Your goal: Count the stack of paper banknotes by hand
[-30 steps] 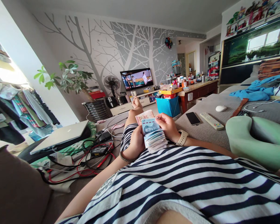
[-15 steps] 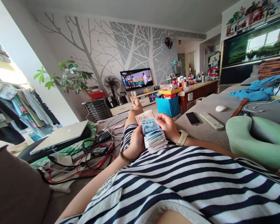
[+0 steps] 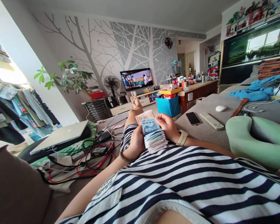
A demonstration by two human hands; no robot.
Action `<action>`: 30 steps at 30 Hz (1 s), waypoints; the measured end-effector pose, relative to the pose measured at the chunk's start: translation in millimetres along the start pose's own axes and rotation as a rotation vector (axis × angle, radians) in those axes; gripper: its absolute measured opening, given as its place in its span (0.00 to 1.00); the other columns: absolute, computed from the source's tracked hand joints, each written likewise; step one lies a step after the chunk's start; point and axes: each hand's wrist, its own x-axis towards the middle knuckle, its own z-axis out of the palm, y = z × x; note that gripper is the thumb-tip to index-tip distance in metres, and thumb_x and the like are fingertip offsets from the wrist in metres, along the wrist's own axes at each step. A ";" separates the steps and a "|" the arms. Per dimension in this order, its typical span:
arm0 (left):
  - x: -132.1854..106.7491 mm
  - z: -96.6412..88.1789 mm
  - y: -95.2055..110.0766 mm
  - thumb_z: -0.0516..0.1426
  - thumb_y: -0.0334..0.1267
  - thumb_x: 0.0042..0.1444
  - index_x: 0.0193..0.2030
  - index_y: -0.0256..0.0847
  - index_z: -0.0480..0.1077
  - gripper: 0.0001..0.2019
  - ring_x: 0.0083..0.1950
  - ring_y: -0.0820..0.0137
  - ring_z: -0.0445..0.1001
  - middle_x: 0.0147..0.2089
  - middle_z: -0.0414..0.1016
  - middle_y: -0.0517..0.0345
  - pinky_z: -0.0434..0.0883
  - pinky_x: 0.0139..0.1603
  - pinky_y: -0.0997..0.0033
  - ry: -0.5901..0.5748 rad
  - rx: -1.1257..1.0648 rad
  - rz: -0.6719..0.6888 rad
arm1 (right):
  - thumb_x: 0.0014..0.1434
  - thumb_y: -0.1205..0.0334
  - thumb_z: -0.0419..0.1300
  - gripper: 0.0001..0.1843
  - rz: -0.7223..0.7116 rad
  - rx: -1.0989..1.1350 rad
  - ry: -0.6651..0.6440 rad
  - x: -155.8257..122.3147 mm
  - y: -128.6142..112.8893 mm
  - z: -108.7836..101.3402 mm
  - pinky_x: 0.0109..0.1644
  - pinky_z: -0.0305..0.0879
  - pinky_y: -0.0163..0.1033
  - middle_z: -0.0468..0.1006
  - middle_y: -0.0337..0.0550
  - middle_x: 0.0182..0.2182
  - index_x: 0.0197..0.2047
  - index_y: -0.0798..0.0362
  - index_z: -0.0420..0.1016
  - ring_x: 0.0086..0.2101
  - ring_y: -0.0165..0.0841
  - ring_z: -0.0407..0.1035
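Above striped clothing [image 3: 189, 180], left to right: left hand [image 3: 136, 140] curled closed around the left edge of the banknote bundle [image 3: 156, 143], thumb in front; pink note [image 3: 142, 116] standing behind blue note [image 3: 151, 127]; right hand [image 3: 166, 124] with thumb and fingertips pinched on the blue note's upper right corner. Probably part-way through the bundle: many notes folded down toward the lap, blue and pink left standing, remainder behind them hidden. Counts, left to right: one laptop [image 3: 60, 135]; two hands; at least one pink note; one blue note; folded notes too tightly layered to number; one phone [image 3: 193, 118]; one remote control [image 3: 212, 121]; one mouse [image 3: 221, 108]; one neck pillow [image 3: 239, 133].
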 end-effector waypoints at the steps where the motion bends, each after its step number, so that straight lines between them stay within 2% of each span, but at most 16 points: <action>1: -0.1 0.3 0.2 0.56 0.29 0.51 0.21 0.36 0.72 0.09 0.23 0.73 0.65 0.17 0.68 0.62 0.66 0.27 0.76 -0.001 -0.006 -0.005 | 0.58 0.49 0.57 0.15 -0.003 -0.001 0.000 -0.1 -0.1 0.0 0.28 0.56 0.33 0.69 0.38 0.27 0.34 0.54 0.70 0.26 0.28 0.61; 4: 0.5 0.9 -0.3 0.56 0.28 0.52 0.22 0.35 0.73 0.09 0.21 0.74 0.63 0.17 0.68 0.62 0.64 0.25 0.76 -0.010 -0.050 -0.026 | 0.59 0.51 0.57 0.14 -0.013 0.007 0.000 -0.4 -0.4 0.1 0.28 0.56 0.33 0.69 0.38 0.26 0.35 0.55 0.70 0.26 0.28 0.60; 7: 0.9 1.1 -0.7 0.56 0.28 0.52 0.23 0.34 0.74 0.09 0.23 0.73 0.65 0.16 0.67 0.61 0.66 0.27 0.76 -0.013 -0.069 -0.026 | 0.59 0.52 0.57 0.13 -0.017 0.017 -0.002 -0.4 -0.4 0.2 0.28 0.55 0.33 0.68 0.37 0.26 0.34 0.55 0.69 0.25 0.27 0.59; 20: -2.4 1.0 3.2 0.55 0.27 0.52 0.21 0.37 0.72 0.11 0.28 0.69 0.70 0.15 0.65 0.62 0.68 0.32 0.74 0.015 0.029 -0.015 | 0.58 0.50 0.57 0.15 -0.008 -0.001 0.002 -0.4 -0.7 -0.1 0.27 0.55 0.33 0.68 0.37 0.25 0.34 0.54 0.69 0.24 0.27 0.59; 30: -8.5 0.5 9.1 0.55 0.28 0.52 0.21 0.37 0.73 0.11 0.24 0.71 0.66 0.14 0.64 0.63 0.65 0.27 0.76 -0.061 0.008 0.010 | 0.59 0.51 0.57 0.14 -0.013 0.009 -0.001 0.7 0.2 0.0 0.27 0.55 0.33 0.68 0.37 0.25 0.34 0.54 0.70 0.24 0.27 0.59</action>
